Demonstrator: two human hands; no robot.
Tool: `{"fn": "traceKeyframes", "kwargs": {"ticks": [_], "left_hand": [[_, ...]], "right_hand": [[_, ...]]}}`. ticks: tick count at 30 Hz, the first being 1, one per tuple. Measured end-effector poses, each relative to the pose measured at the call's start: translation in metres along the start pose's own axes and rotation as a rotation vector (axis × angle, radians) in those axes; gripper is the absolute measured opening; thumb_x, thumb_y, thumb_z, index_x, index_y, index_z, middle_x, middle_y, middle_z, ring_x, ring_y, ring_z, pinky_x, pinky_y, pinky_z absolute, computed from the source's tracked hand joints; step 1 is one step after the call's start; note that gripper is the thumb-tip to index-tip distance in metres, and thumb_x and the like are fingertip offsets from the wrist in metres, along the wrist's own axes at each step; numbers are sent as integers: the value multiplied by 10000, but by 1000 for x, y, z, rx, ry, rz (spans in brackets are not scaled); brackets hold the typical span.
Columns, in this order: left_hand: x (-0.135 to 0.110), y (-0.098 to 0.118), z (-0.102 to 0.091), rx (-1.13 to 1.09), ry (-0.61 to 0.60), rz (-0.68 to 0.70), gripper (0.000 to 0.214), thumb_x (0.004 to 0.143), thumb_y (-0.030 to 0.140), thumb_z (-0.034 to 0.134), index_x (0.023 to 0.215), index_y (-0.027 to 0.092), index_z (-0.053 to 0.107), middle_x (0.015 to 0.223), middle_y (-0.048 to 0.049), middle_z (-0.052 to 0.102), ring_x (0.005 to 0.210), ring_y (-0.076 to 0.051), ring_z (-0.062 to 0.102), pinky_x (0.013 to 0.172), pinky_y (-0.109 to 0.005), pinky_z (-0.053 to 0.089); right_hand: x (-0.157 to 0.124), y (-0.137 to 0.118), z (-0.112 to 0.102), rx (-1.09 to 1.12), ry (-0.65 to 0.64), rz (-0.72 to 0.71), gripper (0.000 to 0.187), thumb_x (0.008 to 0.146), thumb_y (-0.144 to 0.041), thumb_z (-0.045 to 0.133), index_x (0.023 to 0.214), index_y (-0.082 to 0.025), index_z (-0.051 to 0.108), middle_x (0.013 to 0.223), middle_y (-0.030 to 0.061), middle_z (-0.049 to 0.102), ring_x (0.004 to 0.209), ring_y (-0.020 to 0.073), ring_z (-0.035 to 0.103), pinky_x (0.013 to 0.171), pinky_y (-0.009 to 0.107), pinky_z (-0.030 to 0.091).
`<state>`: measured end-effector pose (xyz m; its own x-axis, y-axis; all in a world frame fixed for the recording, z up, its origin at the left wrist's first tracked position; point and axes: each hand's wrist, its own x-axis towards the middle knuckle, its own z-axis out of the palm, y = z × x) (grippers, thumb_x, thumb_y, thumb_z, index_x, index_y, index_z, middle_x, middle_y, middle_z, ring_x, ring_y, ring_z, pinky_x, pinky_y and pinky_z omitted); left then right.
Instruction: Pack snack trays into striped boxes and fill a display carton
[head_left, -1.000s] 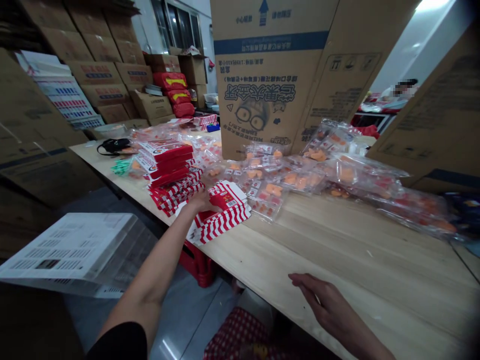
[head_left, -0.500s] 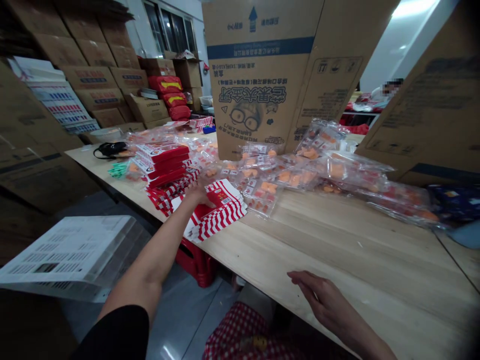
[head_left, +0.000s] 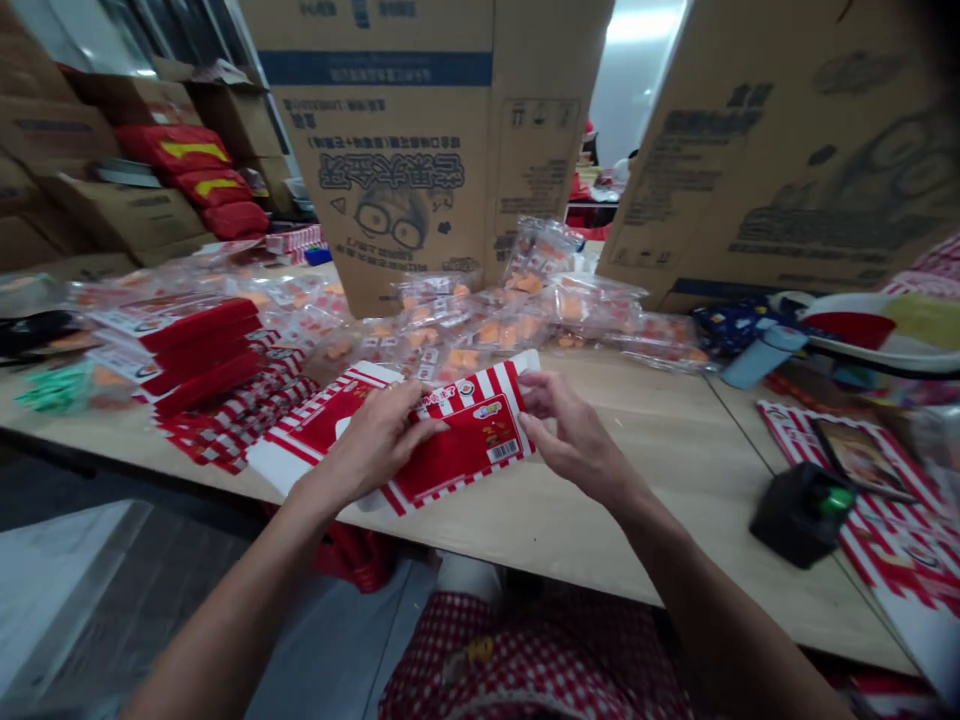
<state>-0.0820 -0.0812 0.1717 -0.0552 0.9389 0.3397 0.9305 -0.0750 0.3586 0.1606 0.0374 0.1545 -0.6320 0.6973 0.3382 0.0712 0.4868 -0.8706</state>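
A flat red-and-white striped carton (head_left: 469, 448) is held up over the front of the table, its printed face with a barcode towards me. My left hand (head_left: 379, 435) grips its left part, thumb on the face and the other fingers at the upper edge. My right hand (head_left: 574, 430) pinches the right end with curled fingers; part of the fingertips is hidden. Behind the left hand, more flat cartons (head_left: 300, 425) lie in a pile. To the left of these stands a stack of red cartons (head_left: 206, 345) on striped ones.
Clear bags with orange pieces (head_left: 499, 325) are heaped along the back, before large cardboard boxes (head_left: 420, 130). On the right are a black holder with a green item (head_left: 802, 515), a light-blue bottle (head_left: 765, 355) and striped card sheets (head_left: 892, 545). A red stool (head_left: 352, 560) stands below the table.
My left hand has lifted a carton from the pile and brought it rightward. My right hand has risen from the table edge to grip its right end. The view has turned right.
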Motion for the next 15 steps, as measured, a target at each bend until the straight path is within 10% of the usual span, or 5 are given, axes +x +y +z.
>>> {"fn": "traceKeyframes", "kwargs": {"ticks": [7,12,15], "left_hand": [[0,17,59,-187,40,81,505,934,440,617,1381,223,526,1297,-109,645,1164,-279,587,1024,-424,430],[-4,44,93,-424,-29,15,405,922,415,644,1256,187,621,1104,-70,731,946,-213,672,849,-298,504],[1,49,99,-549,84,-164,245,934,412,614,944,181,696,716,23,672,635,-136,587,618,-218,448]], "right_hand": [[-9,24,-5,512,-321,360,349,812,-479,684,934,-152,694,813,43,729,709,178,687,654,304,559],[-5,18,-17,339,-285,197,326,856,-470,629,793,-159,706,725,23,685,632,162,635,610,282,500],[-1,13,-27,33,69,-17,228,881,-386,602,862,-190,717,834,31,709,761,185,649,749,321,504]]}}
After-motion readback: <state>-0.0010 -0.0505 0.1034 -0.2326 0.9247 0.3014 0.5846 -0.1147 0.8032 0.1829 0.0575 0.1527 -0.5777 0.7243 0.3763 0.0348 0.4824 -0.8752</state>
